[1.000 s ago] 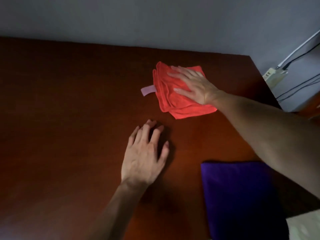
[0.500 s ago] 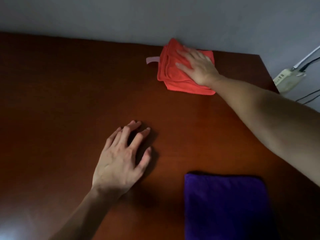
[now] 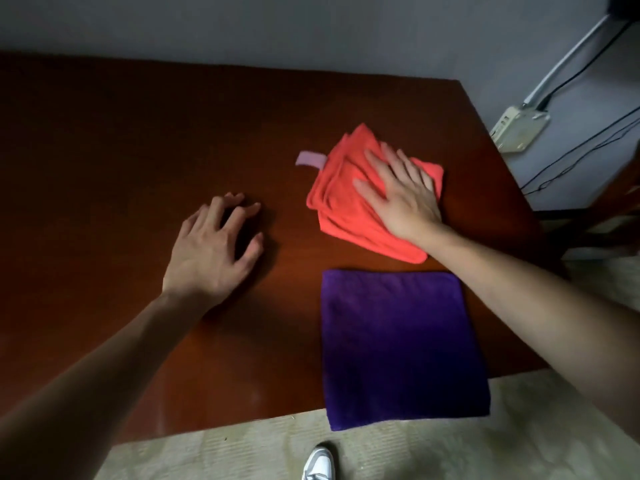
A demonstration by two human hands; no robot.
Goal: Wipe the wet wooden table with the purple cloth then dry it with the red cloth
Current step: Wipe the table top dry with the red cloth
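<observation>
The folded red cloth (image 3: pixel 341 202) lies on the dark wooden table (image 3: pixel 121 150) right of centre, a pale tag sticking out at its left. My right hand (image 3: pixel 401 195) presses flat on top of it, fingers spread. The purple cloth (image 3: pixel 398 344), folded square, rests flat just below the red one, its near edge hanging over the table's front edge. My left hand (image 3: pixel 211 251) rests on the bare table left of both cloths, fingers apart, holding nothing.
A grey wall runs behind the table. A white power strip (image 3: pixel 519 128) with cables hangs to the right, beyond the table's right edge. Pale floor and the tip of a white shoe (image 3: pixel 318 462) show below the front edge.
My right hand has drawn the red cloth back from the far edge toward me, close to the purple cloth. The view has tilted down, showing the table's front edge and the floor.
</observation>
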